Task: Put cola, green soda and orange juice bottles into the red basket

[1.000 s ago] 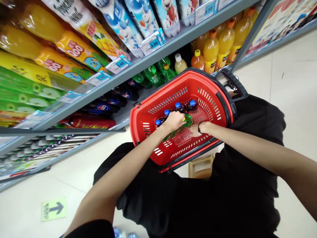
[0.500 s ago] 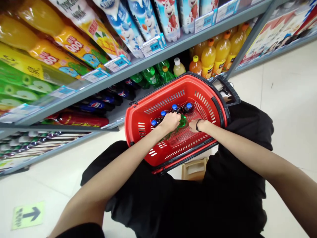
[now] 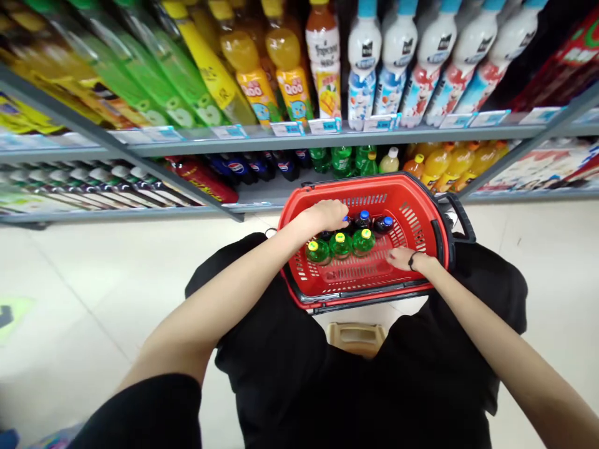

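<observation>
Across my lap a red shopping basket (image 3: 318,287) holds two rows of bottles. Three green bottles (image 3: 340,245) with yellow caps stand in the nearer row. Behind them are dark bottles (image 3: 384,224) with blue caps, partly covered by my hand. My left hand (image 3: 329,215) is over the left end of the dark row, its fingers curled down beside a blue cap; its fingertips and anything in them are hidden. My right hand (image 3: 401,257), with a black band at the wrist, reaches inside the basket's right part, fingers stretched out and holding nothing visible.
Ahead runs a shelf (image 3: 299,144) with juice and milk drink bottles (image 3: 365,68) above. Cola bottles (image 3: 243,168), green soda bottles (image 3: 341,161) and orange drinks (image 3: 452,163) stand on the lower level. The basket's black handle (image 3: 461,218) sticks out right. A beige stool (image 3: 358,337) is below me.
The view has turned and shifted. My left hand has let go of a green bottle, now standing at the row's right end, and moved back over the dark bottles. My right hand stays inside the basket.
</observation>
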